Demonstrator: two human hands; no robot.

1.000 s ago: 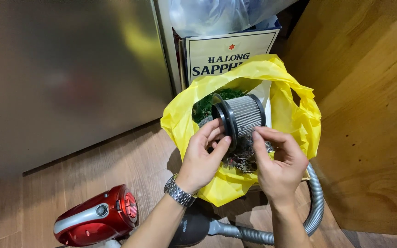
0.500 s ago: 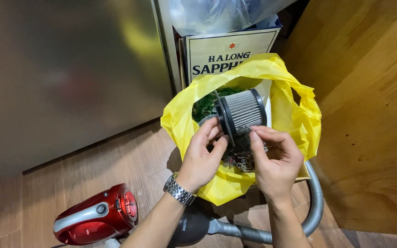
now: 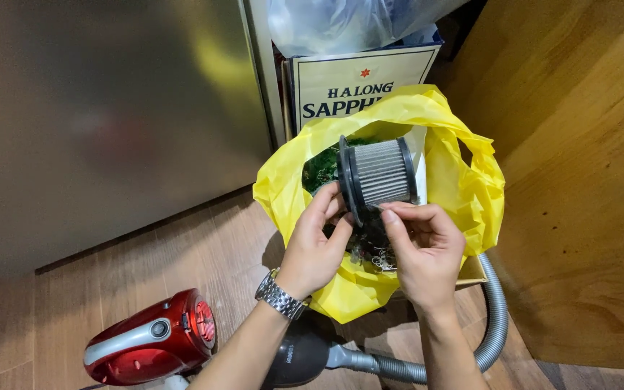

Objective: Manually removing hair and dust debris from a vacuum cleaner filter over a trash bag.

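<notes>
A round pleated filter (image 3: 382, 173) with black end rings is held on its side over an open yellow plastic bag (image 3: 464, 188). My left hand (image 3: 317, 242) grips the filter's wide black rim at its lower left. My right hand (image 3: 422, 245) pinches the filter's lower edge with its fingertips. Green scraps and dusty debris (image 3: 321, 167) lie inside the bag under the filter. A metal watch (image 3: 280, 296) is on my left wrist.
A red vacuum cleaner body (image 3: 149, 339) lies on the wooden floor at lower left, its grey ribbed hose (image 3: 492, 318) curling around the bag. A steel appliance door (image 3: 102, 108) stands to the left, a wooden cabinet (image 3: 586, 180) to the right, a cardboard box (image 3: 359, 83) behind the bag.
The filter has turned slightly in my hands, its grey pleats now facing more to the right. My right fingers have shifted along its lower edge.
</notes>
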